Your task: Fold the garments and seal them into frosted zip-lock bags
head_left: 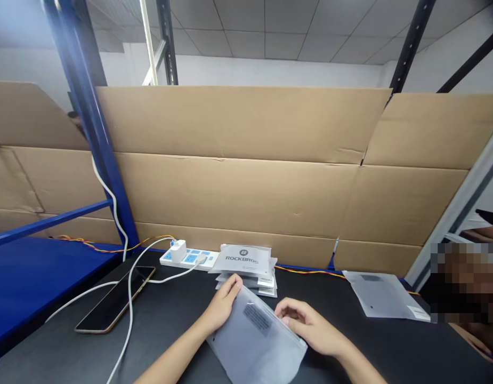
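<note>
A frosted, translucent zip bag point(262, 341) with a block of small dark print is held tilted above the black table. My left hand point(224, 306) pinches its upper left corner, thumb on top. At the bag's upper right edge, along the zip strip, my right hand point(306, 325) has its fingers curled and closed on the edge. Just behind the bag lies a stack of similar flat bags point(243, 260), the top one printed ROCKBROS.
Another frosted bag point(386, 296) lies at the right, near a person point(470, 282) whose face is blurred. On the left are a phone point(116, 301), white cables and a power strip point(190, 258). Cardboard panels point(238, 192) stand behind the table; a blue post point(98, 128) rises at left.
</note>
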The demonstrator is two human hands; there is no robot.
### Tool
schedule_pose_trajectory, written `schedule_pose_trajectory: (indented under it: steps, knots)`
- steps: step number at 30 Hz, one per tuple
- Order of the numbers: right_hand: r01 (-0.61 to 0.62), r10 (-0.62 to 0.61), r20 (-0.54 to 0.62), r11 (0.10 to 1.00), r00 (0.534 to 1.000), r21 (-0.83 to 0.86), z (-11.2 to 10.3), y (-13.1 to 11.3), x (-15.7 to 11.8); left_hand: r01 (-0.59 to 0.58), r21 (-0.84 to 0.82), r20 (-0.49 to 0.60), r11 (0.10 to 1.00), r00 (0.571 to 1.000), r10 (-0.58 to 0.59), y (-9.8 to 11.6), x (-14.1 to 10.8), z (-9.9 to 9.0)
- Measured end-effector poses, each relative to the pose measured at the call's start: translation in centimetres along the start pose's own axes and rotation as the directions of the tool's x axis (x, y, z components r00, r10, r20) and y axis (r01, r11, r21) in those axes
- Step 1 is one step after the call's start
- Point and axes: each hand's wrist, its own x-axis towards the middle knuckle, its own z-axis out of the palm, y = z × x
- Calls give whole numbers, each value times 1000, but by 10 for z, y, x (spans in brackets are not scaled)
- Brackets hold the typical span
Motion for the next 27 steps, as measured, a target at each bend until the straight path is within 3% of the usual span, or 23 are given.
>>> schedule_pose_trajectory:
  steps: [4, 10, 15, 20, 24, 27]
  knots:
    - [-66, 67, 9, 994, 998, -93, 13, 3, 1, -51, 10, 11, 999, 999, 51, 11, -8, 18]
    - [47, -24, 89, 963, 996, -265, 35, 3, 5, -147, 129, 54, 981, 989, 141, 28, -20, 38]
    - [-149, 126, -113, 964, 985, -220, 21, 11, 6, -143, 317, 131, 938, 986, 105, 24, -26, 36]
    - [-343, 322, -206, 936, 924, -75, -17, 28, -18, -74, 476, 94, 877, 995, 32, 7, -39, 0]
    - [-467, 463, -321, 881, 826, 71, -30, 43, -52, 18, 628, -13, 778, 1000, -13, -13, -58, -58]
    - [-458, 460, -391, 883, 797, 104, -27, 51, -72, 71, 721, -80, 690, 997, -19, -31, -68, -105]
